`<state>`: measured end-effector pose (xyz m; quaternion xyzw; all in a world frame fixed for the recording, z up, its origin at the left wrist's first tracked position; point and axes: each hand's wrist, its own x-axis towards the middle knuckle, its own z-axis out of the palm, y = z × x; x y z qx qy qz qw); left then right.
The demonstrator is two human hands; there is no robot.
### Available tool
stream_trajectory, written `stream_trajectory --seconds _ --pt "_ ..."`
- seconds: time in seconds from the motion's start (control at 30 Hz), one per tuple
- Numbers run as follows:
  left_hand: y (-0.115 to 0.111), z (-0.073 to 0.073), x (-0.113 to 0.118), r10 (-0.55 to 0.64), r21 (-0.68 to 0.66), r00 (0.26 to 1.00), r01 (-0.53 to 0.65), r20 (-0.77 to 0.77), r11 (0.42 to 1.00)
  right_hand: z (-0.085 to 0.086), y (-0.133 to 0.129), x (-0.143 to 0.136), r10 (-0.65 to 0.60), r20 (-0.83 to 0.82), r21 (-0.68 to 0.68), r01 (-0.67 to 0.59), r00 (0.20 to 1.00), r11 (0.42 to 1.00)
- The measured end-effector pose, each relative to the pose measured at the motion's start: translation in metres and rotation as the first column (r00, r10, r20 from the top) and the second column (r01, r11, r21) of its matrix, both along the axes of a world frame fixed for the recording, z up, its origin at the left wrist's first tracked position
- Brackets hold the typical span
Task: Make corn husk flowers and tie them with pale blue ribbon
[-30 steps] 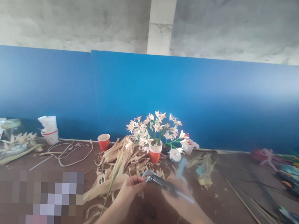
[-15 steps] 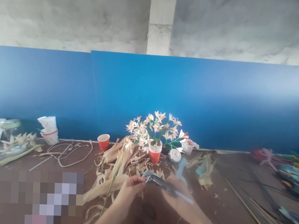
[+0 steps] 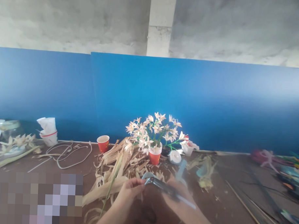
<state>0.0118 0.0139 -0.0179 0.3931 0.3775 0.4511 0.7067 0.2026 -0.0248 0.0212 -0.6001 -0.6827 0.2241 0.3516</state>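
Observation:
In the lower middle, my left hand (image 3: 132,193) is closed in a pinch. What lies between its fingertips is too small and blurred to name. My right hand (image 3: 177,194) wraps around a dark glue gun (image 3: 163,186), which has a pale glue stick (image 3: 188,201) jutting from its back end. The gun's nozzle points left and meets the left fingertips, or nearly so. Just beyond both hands, a red and white paper cup (image 3: 154,158) holds a bunch of cream-coloured flowers (image 3: 156,128) on green stems.
Dried corn husks (image 3: 122,153) are heaped left of the flowers. A red paper cup (image 3: 103,143), a white cable (image 3: 74,158) and a white cup with tissue (image 3: 49,136) stand or lie further left. Thin sticks (image 3: 249,207) and a colourful pile (image 3: 291,172) lie right. A blue partition (image 3: 150,89) closes the back.
The view has shifted very slightly, so the scene sits a little lower. Both hands and the glue gun keep almost the same position.

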Motion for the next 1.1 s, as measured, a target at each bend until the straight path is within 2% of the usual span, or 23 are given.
stream_trajectory --seconds 0.1,0.2,0.47,0.57,0.67,0.8,1.1 --pt "0.000 0.000 0.000 -0.014 -0.010 1.000 0.014 0.006 1.000 0.000 -0.001 0.000 0.044 0.037 0.006 -0.045 0.998 0.999" --pt "-0.002 0.002 0.001 -0.006 -0.020 0.999 0.006 0.033 1.000 0.002 -0.002 0.000 0.029 0.052 0.031 -0.031 0.998 0.999" --pt "-0.005 0.009 0.003 -0.003 -0.020 0.999 0.004 0.050 1.000 0.005 -0.004 0.000 0.065 0.022 0.013 -0.065 0.998 0.998" --pt "-0.005 0.009 0.003 -0.002 -0.037 0.999 0.004 0.053 0.999 0.003 -0.002 0.001 0.032 0.061 0.044 -0.035 0.998 0.998" --pt "-0.007 0.009 0.002 0.009 -0.035 0.999 -0.007 0.054 0.999 0.002 -0.002 0.002 0.060 0.066 0.075 -0.065 0.996 0.995" --pt "-0.008 0.010 0.002 0.014 -0.041 0.998 -0.011 0.061 0.999 0.001 -0.004 0.002 0.100 0.030 0.070 -0.102 0.995 0.992" --pt "-0.009 0.016 0.003 0.012 -0.030 0.999 -0.010 0.050 0.999 -0.009 -0.002 0.003 0.072 -0.001 0.059 -0.072 0.997 0.996"
